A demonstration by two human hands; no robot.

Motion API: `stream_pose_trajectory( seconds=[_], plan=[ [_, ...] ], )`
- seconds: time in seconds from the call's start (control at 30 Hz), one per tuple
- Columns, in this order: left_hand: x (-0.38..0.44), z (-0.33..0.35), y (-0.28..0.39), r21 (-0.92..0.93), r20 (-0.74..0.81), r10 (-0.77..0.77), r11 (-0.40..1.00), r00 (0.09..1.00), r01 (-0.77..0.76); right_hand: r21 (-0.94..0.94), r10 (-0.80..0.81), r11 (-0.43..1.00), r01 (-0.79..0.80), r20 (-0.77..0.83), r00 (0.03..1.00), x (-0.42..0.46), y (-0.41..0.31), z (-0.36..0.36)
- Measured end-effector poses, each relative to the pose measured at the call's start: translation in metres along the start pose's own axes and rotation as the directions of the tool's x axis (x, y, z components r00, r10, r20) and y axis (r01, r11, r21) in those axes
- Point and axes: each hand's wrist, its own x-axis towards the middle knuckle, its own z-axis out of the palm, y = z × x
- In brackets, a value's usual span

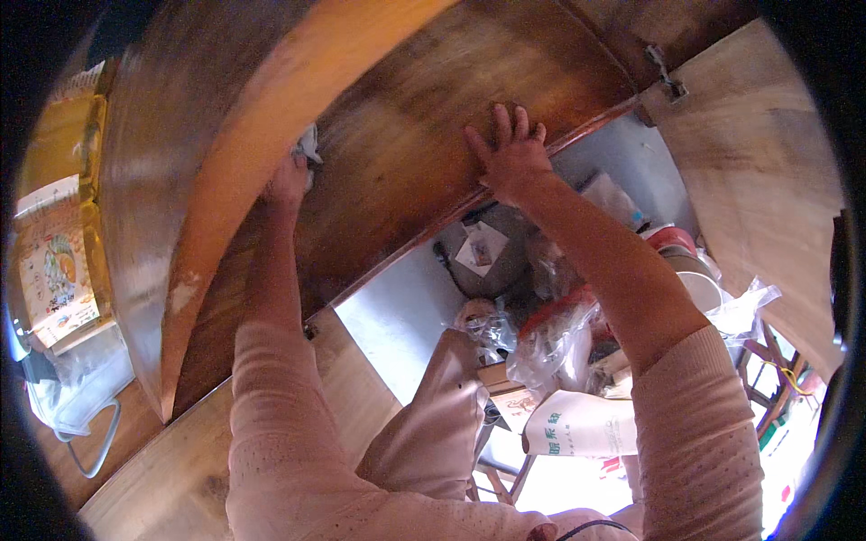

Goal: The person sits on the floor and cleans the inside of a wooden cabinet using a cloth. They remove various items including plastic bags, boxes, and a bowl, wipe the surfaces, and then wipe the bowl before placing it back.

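My left hand [287,181] reaches under the light front edge of a wooden board [230,142] and grips a pale cloth [310,145]. Only part of the cloth shows; the rest is behind the hand and the board's edge. Beneath it is the brown wooden shelf [399,149] of a cabinet. My right hand [515,161] rests on that shelf close to its front edge, fingers spread, holding nothing. Both forearms come in over the shelf edge from pale knitted sleeves.
A wooden door [751,149] with a metal latch [666,73] stands at the right; another wooden panel [358,365] is lower left. Below my right arm lie clear plastic bags [551,351] and a printed paper bag [582,426]. A yellow labelled container [61,257] stands far left.
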Motion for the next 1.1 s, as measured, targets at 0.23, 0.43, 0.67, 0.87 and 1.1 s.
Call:
stream_pose_trajectory(
  seconds=[0.23, 0.43, 0.67, 0.87, 1.1],
  plan=[
    [0.044, 0.038, -0.025, -0.012, 0.105, 0.017, 1.0, 0.994, -0.015, -0.007, 0.009, 1.0, -0.008, 0.044, 0.999, 0.001, -0.003, 0.002],
    [-0.012, 0.04, -0.053, 0.05, 0.278, -0.117, 0.993, 0.954, 0.107, -0.068, 0.023, 0.997, -0.02, 0.041, 0.999, -0.005, -0.005, 0.008],
    [-0.094, 0.005, 0.003, -0.124, 0.33, -0.345, 0.907, 0.878, 0.403, -0.014, 0.002, 1.0, -0.002, -0.022, 1.0, 0.01, 0.003, 0.013],
    [-0.128, 0.019, 0.017, -0.364, 0.212, -0.376, 0.826, 0.902, 0.43, -0.007, 0.027, 1.0, -0.027, 0.007, 1.0, 0.006, 0.005, 0.01],
    [-0.113, 0.073, -0.005, -0.232, 0.09, -0.51, 0.824, 0.855, 0.516, -0.012, 0.015, 1.0, -0.015, 0.008, 1.0, 0.008, 0.005, 0.01]
  ],
)
